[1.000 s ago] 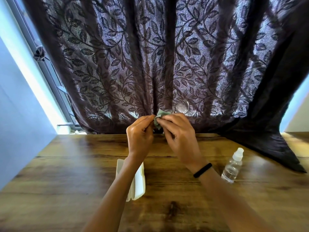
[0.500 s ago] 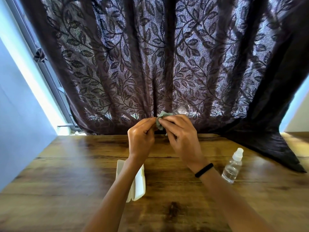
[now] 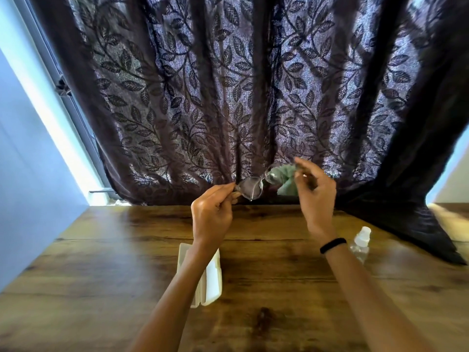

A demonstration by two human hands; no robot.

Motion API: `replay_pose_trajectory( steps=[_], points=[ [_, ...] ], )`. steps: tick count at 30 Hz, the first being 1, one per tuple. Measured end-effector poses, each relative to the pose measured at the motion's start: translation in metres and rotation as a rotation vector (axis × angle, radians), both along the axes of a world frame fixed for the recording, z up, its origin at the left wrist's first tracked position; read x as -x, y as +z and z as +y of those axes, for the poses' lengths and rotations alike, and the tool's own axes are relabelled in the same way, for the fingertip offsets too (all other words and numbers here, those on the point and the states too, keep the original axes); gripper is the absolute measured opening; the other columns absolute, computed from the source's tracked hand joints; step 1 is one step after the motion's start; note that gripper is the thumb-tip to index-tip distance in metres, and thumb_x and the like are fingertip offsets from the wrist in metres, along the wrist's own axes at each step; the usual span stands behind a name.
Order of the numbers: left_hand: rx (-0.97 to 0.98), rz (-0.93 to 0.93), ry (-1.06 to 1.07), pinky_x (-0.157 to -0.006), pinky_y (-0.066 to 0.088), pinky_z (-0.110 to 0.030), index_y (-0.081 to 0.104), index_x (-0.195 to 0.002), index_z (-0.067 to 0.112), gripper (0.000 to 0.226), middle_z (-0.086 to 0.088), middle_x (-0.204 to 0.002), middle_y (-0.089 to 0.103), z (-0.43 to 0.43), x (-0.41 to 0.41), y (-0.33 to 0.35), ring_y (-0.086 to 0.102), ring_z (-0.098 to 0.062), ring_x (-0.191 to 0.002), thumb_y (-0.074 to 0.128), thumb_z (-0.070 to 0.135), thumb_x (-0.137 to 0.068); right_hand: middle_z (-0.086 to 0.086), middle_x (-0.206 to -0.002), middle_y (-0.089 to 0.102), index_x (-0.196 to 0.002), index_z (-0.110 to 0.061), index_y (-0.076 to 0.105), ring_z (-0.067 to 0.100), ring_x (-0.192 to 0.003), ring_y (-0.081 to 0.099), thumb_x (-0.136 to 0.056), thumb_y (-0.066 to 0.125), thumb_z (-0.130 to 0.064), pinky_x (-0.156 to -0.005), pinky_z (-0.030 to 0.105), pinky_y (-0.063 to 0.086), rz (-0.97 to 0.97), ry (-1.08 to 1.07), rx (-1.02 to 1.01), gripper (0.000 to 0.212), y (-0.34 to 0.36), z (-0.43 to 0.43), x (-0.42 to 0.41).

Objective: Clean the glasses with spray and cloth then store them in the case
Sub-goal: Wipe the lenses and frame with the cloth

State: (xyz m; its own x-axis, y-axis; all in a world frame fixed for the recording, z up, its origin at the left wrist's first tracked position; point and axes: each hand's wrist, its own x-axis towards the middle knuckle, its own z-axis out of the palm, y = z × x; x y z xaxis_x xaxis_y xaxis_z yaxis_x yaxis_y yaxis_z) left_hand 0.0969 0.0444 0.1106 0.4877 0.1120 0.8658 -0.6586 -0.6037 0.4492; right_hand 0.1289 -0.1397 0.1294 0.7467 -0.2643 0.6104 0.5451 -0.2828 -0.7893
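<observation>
In the head view, the person is holding the glasses point(image 3: 256, 185) up in mid-frame, above the far edge of the table point(image 3: 101, 262) and in front of the curtain point(image 3: 228, 85). The left hand point(image 3: 212, 219) is pinching the frame at its left end, fingers closed on it beside the left lens. The right hand point(image 3: 313, 193) is gripping the green cloth point(image 3: 285, 177), fingers closed on the bunched fabric, which is lying against or just behind the right lens; the blur is making it hard to tell whether it is actually touching.

The glasses' long axis is running from lower left to upper right, roughly from one hand towards the other, so the left lens is sitting next to the left grip and the right lens next to the cloth. The right hand is the nearer one to the uncleaned-looking end, and a wipe there would probably need only a short push of the cloth leftwards onto the lens.

The case point(image 3: 210, 275) is lying open on the table in the lower middle, partly under the left forearm, well below the glasses. The spray point(image 3: 360, 243) is standing at right, just past the right wrist.

Counting: one pair of glasses, one cloth, one case, one spray, two hands.
</observation>
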Motion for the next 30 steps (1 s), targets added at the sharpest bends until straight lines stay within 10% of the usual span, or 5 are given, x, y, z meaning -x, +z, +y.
replay_pose_trajectory(
  steps=[4, 6, 12, 30],
  points=[
    [0.032, 0.025, -0.026, -0.064, 0.051, -0.008, 0.069, -0.091, -0.006, 0.016, -0.007, -0.079, 0.068, 0.003, -0.002, -0.006, 0.065, -0.005, -0.068, 0.061, -0.011, -0.077, 0.003, -0.092, 0.068, -0.080, -0.008, 0.064, 0.017, -0.089, 0.063, -0.090, 0.042, 0.004, -0.068, 0.026, 0.056, 0.285, 0.373, -0.753, 0.028, 0.015, -0.014, -0.010],
    [0.101, 0.084, -0.049, -0.061, 0.054, -0.014, 0.068, -0.094, -0.004, 0.017, -0.007, -0.079, 0.069, 0.003, -0.004, -0.012, 0.067, -0.007, -0.068, 0.062, -0.009, -0.079, 0.003, -0.087, 0.069, -0.077, -0.008, 0.064, 0.020, -0.088, 0.063, -0.090, 0.041, 0.002, -0.069, 0.027, 0.056, 0.308, 0.439, -0.813, 0.029, 0.017, -0.018, -0.010],
    [0.347, 0.240, -0.136, -0.064, 0.057, -0.021, 0.063, -0.105, 0.000, 0.027, -0.001, -0.080, 0.068, -0.004, -0.008, -0.024, 0.068, -0.006, -0.064, 0.059, -0.010, -0.081, 0.003, -0.103, 0.061, -0.098, -0.005, 0.068, 0.018, -0.102, 0.058, -0.085, 0.058, -0.001, -0.092, 0.015, 0.045, 0.024, 0.037, 0.241, 0.016, 0.000, -0.014, -0.004],
    [0.558, 0.296, -0.230, -0.059, 0.054, -0.015, 0.063, -0.103, 0.009, 0.027, 0.004, -0.076, 0.069, -0.010, -0.006, -0.035, 0.065, -0.002, -0.058, 0.059, -0.007, -0.082, 0.008, -0.113, 0.066, -0.109, -0.004, 0.064, 0.006, -0.105, 0.054, -0.088, 0.053, 0.000, -0.092, 0.000, 0.034, -0.037, 0.078, 0.478, 0.024, -0.010, -0.006, 0.012]
  ],
)
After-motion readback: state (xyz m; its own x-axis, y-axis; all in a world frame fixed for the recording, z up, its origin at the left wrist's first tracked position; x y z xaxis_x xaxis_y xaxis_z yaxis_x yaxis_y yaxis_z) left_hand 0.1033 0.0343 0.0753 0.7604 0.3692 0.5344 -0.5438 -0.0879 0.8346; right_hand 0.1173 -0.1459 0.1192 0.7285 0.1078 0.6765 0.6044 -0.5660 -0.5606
